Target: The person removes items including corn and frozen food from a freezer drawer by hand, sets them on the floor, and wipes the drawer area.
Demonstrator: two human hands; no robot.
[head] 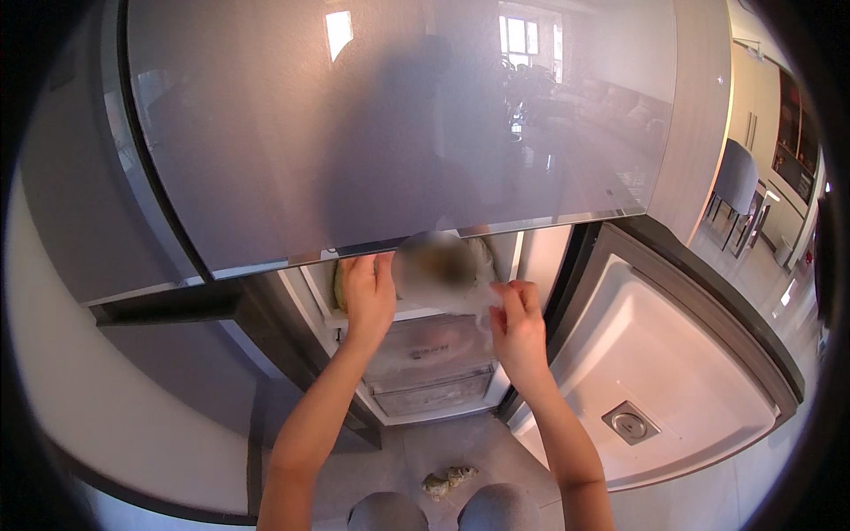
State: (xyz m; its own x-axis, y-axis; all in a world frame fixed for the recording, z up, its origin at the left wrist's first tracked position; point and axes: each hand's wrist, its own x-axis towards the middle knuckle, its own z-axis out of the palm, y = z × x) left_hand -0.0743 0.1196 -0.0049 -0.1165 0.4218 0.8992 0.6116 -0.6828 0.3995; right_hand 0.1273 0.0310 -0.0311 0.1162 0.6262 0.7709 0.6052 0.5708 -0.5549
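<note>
An open freezer compartment (425,308) lies before me, beneath a closed glossy upper door (398,146). My right hand (521,332) pinches a thin translucent plastic bag (487,299) between thumb and fingers. On the other side, my left hand (370,299) reaches in with its fingers up, beside a green-edged packet (340,287). A round blurred patch hides what lies between my hands, so whether the left hand grips anything is unclear. Frosted drawers (425,352), the upper one with writing, sit below.
The freezer door (664,358) stands swung out to the right, with a round emblem on its white inner panel. Two lumpy pale objects (449,481) lie on the tiled floor just ahead of my knees (501,508). A grey chair (736,169) stands far right.
</note>
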